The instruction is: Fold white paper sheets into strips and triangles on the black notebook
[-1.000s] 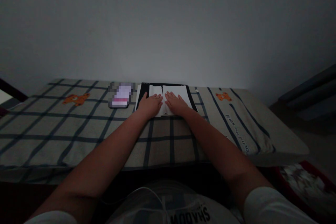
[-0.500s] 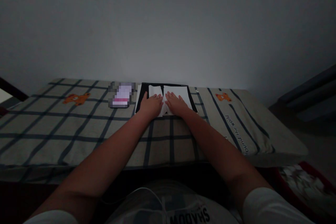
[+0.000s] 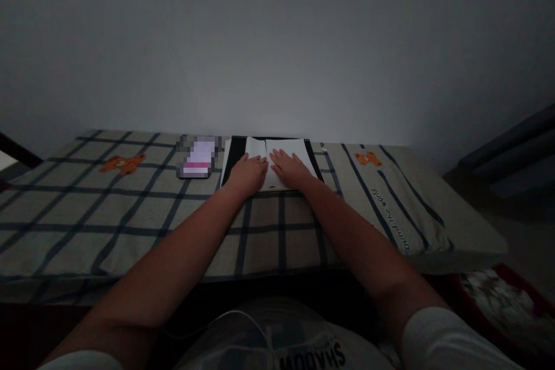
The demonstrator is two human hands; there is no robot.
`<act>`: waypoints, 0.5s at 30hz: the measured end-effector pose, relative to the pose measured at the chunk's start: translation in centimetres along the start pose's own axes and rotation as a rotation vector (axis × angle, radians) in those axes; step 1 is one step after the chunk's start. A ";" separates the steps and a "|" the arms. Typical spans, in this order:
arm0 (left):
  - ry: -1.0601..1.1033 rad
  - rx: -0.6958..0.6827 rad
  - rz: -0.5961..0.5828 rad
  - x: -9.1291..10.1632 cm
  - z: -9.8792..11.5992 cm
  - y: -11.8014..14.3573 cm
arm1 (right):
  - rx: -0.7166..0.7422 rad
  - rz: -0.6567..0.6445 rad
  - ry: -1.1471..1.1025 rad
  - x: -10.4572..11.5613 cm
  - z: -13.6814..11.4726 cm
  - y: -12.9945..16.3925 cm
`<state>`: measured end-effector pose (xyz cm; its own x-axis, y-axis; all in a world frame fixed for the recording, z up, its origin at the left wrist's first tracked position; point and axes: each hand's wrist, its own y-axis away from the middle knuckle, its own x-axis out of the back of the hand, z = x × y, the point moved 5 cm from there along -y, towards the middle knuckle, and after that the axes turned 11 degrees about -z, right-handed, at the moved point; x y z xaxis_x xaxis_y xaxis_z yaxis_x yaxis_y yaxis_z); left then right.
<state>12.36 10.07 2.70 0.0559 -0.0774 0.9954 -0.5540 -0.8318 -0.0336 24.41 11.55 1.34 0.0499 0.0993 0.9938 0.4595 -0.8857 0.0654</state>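
Note:
A white sheet, paper or thin cloth (image 3: 286,144), lies on a flat black pad or book (image 3: 236,151) in the middle of the bed. Its two sides meet at a narrow dark line near the middle. My left hand (image 3: 250,174) rests flat on the left side, fingers stretched toward that line. On the right side lies my right hand (image 3: 292,170), palm down with its fingers out. Both hands cover the near part of the sheet. Pale edges show under the black pad at its left.
A phone (image 3: 199,156) with a lit, blurred screen lies left of the pad. The checked bedspread (image 3: 143,202) carries orange bear figures. A wall (image 3: 277,58) rises behind the bed. At lower right stands a red container (image 3: 511,295) of whitish items. A thin white cable (image 3: 236,312) crosses my lap.
The dark gap between the white sheet's two sides has narrowed to a thin line. Both hands stay flat on it, having shifted only slightly.

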 end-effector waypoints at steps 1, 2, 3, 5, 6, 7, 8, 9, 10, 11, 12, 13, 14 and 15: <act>0.002 -0.006 -0.011 -0.1 0.0 0.0 | 0.011 -0.009 0.002 0.0 -0.1 0.0; 0.005 -0.010 -0.021 -0.1 0.0 0.1 | 0.018 -0.020 0.001 -0.1 -0.1 0.1; 0.010 -0.012 -0.030 -0.2 0.0 0.1 | 0.023 -0.030 0.000 -0.2 -0.1 0.1; 0.027 -0.012 -0.041 -0.3 0.0 0.1 | 0.020 -0.042 -0.002 -0.3 -0.2 0.2; 0.037 -0.009 -0.043 -0.4 -0.1 0.1 | 0.015 -0.045 -0.003 -0.3 -0.3 0.3; 0.046 -0.003 -0.043 -0.4 -0.1 0.1 | 0.008 -0.048 -0.005 -0.3 -0.3 0.3; 0.053 0.003 -0.042 -0.5 -0.1 0.1 | 0.001 -0.051 -0.008 -0.3 -0.4 0.3; 0.058 0.008 -0.040 -0.5 -0.1 0.1 | -0.006 -0.054 -0.011 -0.2 -0.4 0.4; 0.060 0.012 -0.041 -0.5 -0.1 0.1 | -0.012 -0.055 -0.014 -0.2 -0.5 0.4; 0.060 0.015 -0.046 -0.5 -0.1 0.1 | -0.017 -0.056 -0.016 -0.2 -0.6 0.4; 0.061 0.017 -0.052 -0.5 0.0 0.1 | -0.022 -0.057 -0.019 -0.2 -0.7 0.4; 0.061 0.020 -0.059 -0.5 0.0 0.1 | -0.026 -0.057 -0.020 -0.1 -0.7 0.4; 0.063 0.023 -0.064 -0.5 0.0 0.1 | -0.031 -0.056 -0.021 -0.1 -0.8 0.5; 0.064 0.029 -0.067 -0.5 0.0 0.1 | -0.034 -0.056 -0.023 -0.1 -0.8 0.5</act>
<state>12.27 10.06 2.17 0.0380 0.0137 0.9992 -0.5266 -0.8495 0.0317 23.92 10.75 1.31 0.0453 0.1586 0.9863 0.4317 -0.8935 0.1238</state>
